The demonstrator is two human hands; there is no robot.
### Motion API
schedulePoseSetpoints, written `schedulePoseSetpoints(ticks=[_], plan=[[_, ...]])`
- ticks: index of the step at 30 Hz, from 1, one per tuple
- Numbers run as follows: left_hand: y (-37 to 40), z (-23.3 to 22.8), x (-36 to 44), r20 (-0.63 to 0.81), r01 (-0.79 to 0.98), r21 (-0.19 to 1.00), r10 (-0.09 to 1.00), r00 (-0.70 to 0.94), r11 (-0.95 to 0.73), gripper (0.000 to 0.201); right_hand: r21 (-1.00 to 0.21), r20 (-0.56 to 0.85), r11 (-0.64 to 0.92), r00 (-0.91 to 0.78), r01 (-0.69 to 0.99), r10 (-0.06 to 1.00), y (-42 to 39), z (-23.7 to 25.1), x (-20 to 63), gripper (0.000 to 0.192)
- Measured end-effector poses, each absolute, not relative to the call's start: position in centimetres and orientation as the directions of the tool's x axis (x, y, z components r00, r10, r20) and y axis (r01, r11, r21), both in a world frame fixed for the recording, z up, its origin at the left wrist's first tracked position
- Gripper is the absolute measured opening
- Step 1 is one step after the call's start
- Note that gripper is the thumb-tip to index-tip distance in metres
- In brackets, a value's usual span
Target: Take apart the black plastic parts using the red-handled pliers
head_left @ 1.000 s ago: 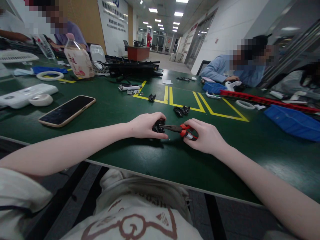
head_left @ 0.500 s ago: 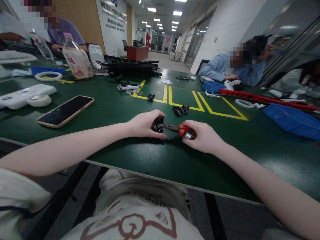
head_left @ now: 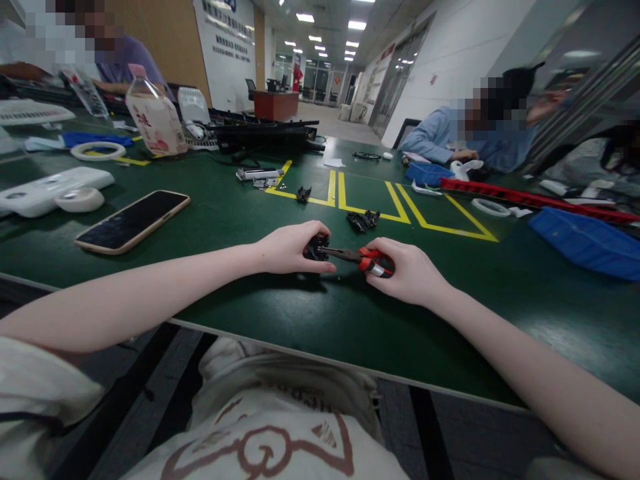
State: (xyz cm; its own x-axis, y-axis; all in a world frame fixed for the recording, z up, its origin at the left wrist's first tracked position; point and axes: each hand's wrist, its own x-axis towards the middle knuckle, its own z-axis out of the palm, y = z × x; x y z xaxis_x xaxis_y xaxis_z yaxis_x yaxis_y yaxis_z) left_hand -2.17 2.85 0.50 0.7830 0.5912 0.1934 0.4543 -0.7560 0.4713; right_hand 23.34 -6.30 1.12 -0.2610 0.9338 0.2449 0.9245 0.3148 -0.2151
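— Start big: where does everything sit?

— On the green table (head_left: 240, 220). The left hand (head_left: 287, 248) lies on it, near the front edge, fingers curled around a small black part (head_left: 316, 247), which rests on the table under them.

— And the other hand?

— The right hand (head_left: 407, 272), just right of the part, is closed around the red handles of the pliers (head_left: 363, 258).

— Which way do the pliers lie?

— Long axis roughly left-right; the thin nose points left and meets the black part, just beside the left fingertips. The left hand is the nearer one to the part.

— How does the part look?

— Dark, glossy, lumpy; mostly hidden. More black pieces (head_left: 364, 220) lie beyond it, a phone (head_left: 133, 221) well left.
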Motion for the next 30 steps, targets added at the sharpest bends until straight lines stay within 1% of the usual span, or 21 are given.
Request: schedulePoseSetpoints(ticks=[5,10,19,23,30], plan=[[2.84,0.53,-2.15,0.192,0.450,0.471,0.586,0.787,-0.759,0.066,-0.224,0.270,0.319,-0.256,0.921,0.928,-6.31,1.11,23.41,0.031],[2.93,0.44,-2.15,0.192,0.446,0.475,0.583,0.789,-0.759,0.067,-0.244,0.255,0.311,-0.249,0.918,0.934,-6.42,1.33,23.36,0.027],[3.06,0.19,-2.23,0.278,0.402,0.482,0.571,0.773,-0.778,0.072,-0.279,0.211,0.306,-0.253,0.910,0.944,-6.56,1.53,23.18,0.025],[2.95,0.26,-2.27,0.300,0.390,0.470,0.559,0.773,-0.792,0.073,-0.263,0.185,0.292,-0.248,0.920,0.951,-6.43,1.43,23.15,0.024],[2.70,0.56,-2.22,0.247,0.419,0.497,0.587,0.771,-0.760,0.071,-0.298,0.257,0.285,-0.211,0.911,0.943,-6.12,1.44,23.52,0.028]])
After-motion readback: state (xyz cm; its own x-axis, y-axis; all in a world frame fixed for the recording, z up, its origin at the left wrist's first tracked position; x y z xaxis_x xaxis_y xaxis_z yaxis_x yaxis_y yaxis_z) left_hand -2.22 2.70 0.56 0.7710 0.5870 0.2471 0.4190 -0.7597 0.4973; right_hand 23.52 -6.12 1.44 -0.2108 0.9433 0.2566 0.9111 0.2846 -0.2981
